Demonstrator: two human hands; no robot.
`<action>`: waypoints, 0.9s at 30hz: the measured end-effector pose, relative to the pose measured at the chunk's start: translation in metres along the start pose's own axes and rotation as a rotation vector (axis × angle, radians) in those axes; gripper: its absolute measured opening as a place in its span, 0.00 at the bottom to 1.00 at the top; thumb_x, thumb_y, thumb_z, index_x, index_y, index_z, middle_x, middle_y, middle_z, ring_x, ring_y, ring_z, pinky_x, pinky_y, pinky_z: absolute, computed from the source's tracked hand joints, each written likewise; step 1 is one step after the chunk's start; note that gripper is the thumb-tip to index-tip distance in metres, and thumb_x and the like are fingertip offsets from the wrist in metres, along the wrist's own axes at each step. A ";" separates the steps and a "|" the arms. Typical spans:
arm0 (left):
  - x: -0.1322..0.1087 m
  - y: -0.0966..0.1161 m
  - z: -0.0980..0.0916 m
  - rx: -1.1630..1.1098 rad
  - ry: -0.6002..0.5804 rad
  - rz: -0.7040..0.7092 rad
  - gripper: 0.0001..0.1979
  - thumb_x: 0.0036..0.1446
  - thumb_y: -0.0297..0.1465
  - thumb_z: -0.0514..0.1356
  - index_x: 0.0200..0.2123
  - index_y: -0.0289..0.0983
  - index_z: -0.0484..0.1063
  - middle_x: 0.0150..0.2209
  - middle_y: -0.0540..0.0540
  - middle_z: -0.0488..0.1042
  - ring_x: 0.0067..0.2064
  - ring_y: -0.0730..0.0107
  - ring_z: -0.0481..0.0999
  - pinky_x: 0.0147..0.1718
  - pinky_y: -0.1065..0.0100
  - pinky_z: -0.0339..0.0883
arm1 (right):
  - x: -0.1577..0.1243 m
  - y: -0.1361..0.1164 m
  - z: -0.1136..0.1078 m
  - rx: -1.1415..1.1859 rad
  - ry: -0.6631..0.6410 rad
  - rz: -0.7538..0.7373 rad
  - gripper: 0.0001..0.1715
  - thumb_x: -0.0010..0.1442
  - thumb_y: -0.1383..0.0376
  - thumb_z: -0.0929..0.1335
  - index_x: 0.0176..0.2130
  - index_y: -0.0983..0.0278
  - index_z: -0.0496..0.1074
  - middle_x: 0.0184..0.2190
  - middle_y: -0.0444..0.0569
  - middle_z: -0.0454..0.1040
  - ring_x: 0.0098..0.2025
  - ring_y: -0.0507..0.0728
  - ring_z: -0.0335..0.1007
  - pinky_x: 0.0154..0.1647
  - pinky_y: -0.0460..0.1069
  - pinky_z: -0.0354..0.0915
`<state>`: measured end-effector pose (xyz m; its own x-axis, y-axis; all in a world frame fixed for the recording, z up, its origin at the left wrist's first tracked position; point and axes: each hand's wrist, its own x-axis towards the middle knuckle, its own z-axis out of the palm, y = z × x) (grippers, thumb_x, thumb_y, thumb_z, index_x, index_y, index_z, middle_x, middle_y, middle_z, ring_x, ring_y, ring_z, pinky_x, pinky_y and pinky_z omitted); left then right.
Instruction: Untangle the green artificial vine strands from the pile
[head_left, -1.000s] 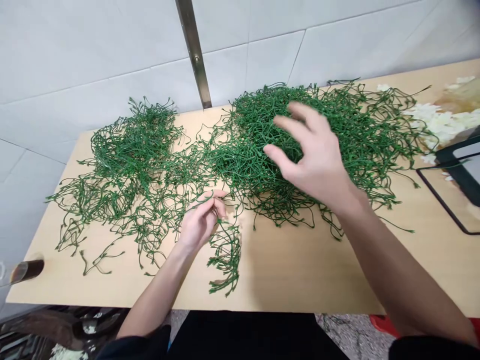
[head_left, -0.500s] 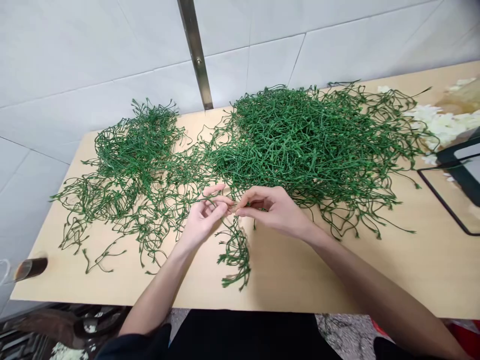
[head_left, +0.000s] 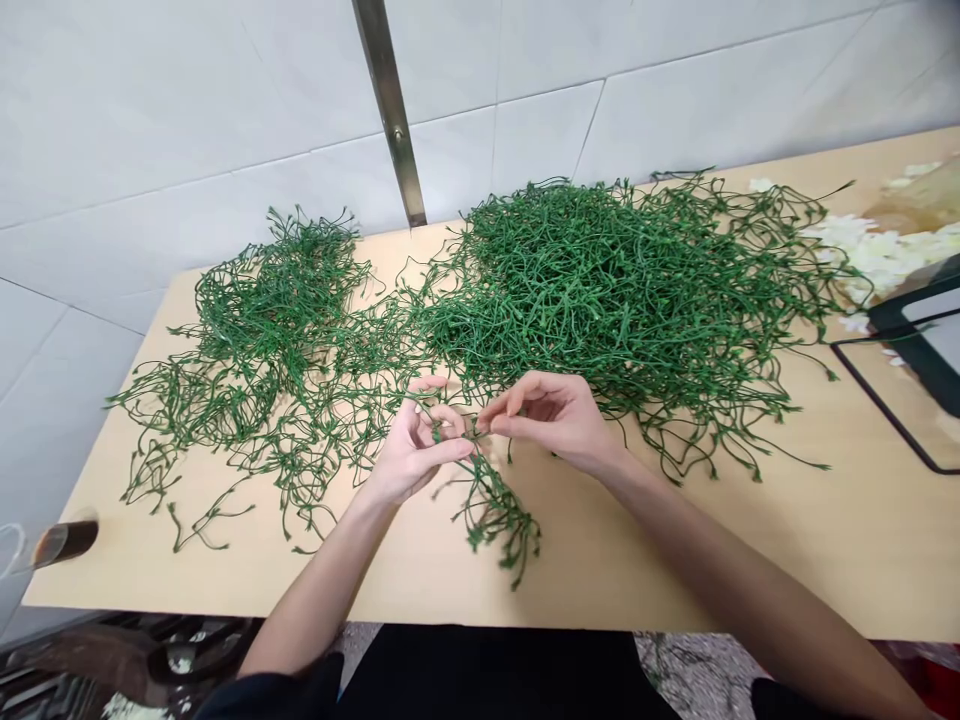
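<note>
In front of the large heap of green stems (head_left: 607,285), the left hand (head_left: 412,455) hid the upper part of a small bunch (head_left: 499,505); whether the right hand (head_left: 551,420) pinched anything there was too small to tell. Right of the heap, white flowers (head_left: 870,250) and a dark frame (head_left: 915,350) were cut by the view's right edge. Behind and left of it, a metal strip (head_left: 390,110) ran out at the top. Far left of it, the clear end of a cup (head_left: 71,541) met the left edge.
</note>
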<state>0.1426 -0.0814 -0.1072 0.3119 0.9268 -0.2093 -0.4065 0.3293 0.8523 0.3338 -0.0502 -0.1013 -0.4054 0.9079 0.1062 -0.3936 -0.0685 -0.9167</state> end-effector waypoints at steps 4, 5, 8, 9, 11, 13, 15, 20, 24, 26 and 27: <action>-0.003 0.005 -0.001 0.073 -0.020 -0.058 0.35 0.43 0.26 0.73 0.52 0.41 0.58 0.28 0.55 0.74 0.25 0.78 0.73 0.24 0.76 0.67 | -0.001 -0.002 -0.009 0.054 -0.147 0.062 0.15 0.54 0.56 0.75 0.31 0.66 0.75 0.32 0.51 0.80 0.31 0.54 0.78 0.32 0.48 0.76; -0.003 0.005 -0.002 0.102 -0.019 -0.054 0.35 0.43 0.26 0.73 0.51 0.40 0.59 0.27 0.55 0.74 0.24 0.78 0.73 0.22 0.77 0.65 | -0.001 -0.002 -0.010 0.030 -0.150 0.089 0.17 0.56 0.54 0.73 0.32 0.67 0.74 0.29 0.50 0.78 0.28 0.52 0.76 0.28 0.47 0.75; -0.004 0.005 -0.002 0.201 -0.025 -0.043 0.36 0.43 0.24 0.73 0.52 0.40 0.59 0.28 0.54 0.76 0.27 0.78 0.74 0.24 0.78 0.65 | -0.001 -0.004 -0.009 -0.138 -0.197 0.238 0.17 0.54 0.55 0.74 0.33 0.67 0.74 0.19 0.43 0.72 0.18 0.48 0.66 0.17 0.43 0.65; -0.004 0.005 -0.002 0.225 -0.034 -0.043 0.37 0.43 0.24 0.73 0.53 0.40 0.58 0.28 0.53 0.77 0.28 0.77 0.75 0.26 0.77 0.67 | -0.001 -0.004 -0.009 -0.211 -0.239 0.291 0.17 0.52 0.57 0.76 0.34 0.67 0.74 0.18 0.41 0.70 0.17 0.47 0.64 0.16 0.42 0.62; -0.004 0.004 -0.001 0.244 -0.053 -0.055 0.39 0.43 0.24 0.73 0.54 0.40 0.57 0.28 0.52 0.78 0.29 0.75 0.77 0.28 0.76 0.69 | -0.001 -0.006 -0.008 -0.330 -0.321 0.345 0.18 0.46 0.61 0.79 0.34 0.67 0.74 0.19 0.40 0.70 0.18 0.46 0.63 0.17 0.41 0.60; -0.004 0.003 0.000 0.259 -0.060 -0.086 0.40 0.43 0.26 0.73 0.55 0.40 0.55 0.28 0.52 0.78 0.27 0.75 0.76 0.25 0.76 0.68 | -0.001 -0.008 -0.007 -0.389 -0.359 0.359 0.18 0.44 0.63 0.79 0.33 0.67 0.74 0.23 0.41 0.72 0.22 0.45 0.65 0.21 0.41 0.62; -0.004 0.002 0.002 0.280 -0.059 -0.114 0.41 0.43 0.27 0.74 0.56 0.41 0.55 0.28 0.53 0.77 0.25 0.75 0.75 0.23 0.76 0.68 | -0.002 -0.010 -0.006 -0.407 -0.382 0.378 0.17 0.44 0.64 0.79 0.33 0.67 0.74 0.27 0.43 0.74 0.25 0.46 0.66 0.25 0.41 0.64; -0.004 0.002 0.000 0.296 -0.067 -0.098 0.41 0.42 0.24 0.74 0.57 0.41 0.59 0.31 0.52 0.78 0.34 0.73 0.78 0.34 0.73 0.70 | -0.003 -0.018 -0.008 -0.363 -0.407 0.427 0.15 0.47 0.66 0.77 0.34 0.68 0.74 0.28 0.43 0.74 0.25 0.45 0.67 0.25 0.41 0.64; 0.000 0.001 -0.008 0.130 -0.118 -0.107 0.30 0.42 0.31 0.75 0.48 0.35 0.68 0.31 0.47 0.79 0.32 0.71 0.77 0.32 0.72 0.68 | -0.004 -0.018 -0.011 -0.289 -0.360 0.367 0.12 0.49 0.67 0.76 0.34 0.68 0.74 0.26 0.43 0.74 0.24 0.46 0.68 0.24 0.41 0.65; 0.002 0.000 -0.010 0.059 -0.126 -0.128 0.24 0.41 0.33 0.75 0.39 0.33 0.70 0.31 0.45 0.78 0.33 0.71 0.77 0.33 0.71 0.69 | -0.004 -0.016 -0.012 -0.242 -0.306 0.315 0.12 0.49 0.67 0.76 0.33 0.68 0.73 0.25 0.43 0.74 0.23 0.45 0.67 0.23 0.40 0.64; 0.002 -0.001 -0.010 0.044 -0.129 -0.154 0.22 0.40 0.33 0.75 0.37 0.33 0.71 0.32 0.46 0.78 0.33 0.71 0.77 0.34 0.72 0.69 | -0.004 -0.015 -0.013 -0.215 -0.282 0.297 0.12 0.49 0.66 0.76 0.33 0.68 0.73 0.25 0.43 0.74 0.23 0.46 0.68 0.22 0.40 0.64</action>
<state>0.1353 -0.0781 -0.1131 0.4762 0.8342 -0.2781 -0.3086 0.4546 0.8355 0.3516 -0.0473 -0.0930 -0.6948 0.7123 -0.0997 -0.0584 -0.1941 -0.9793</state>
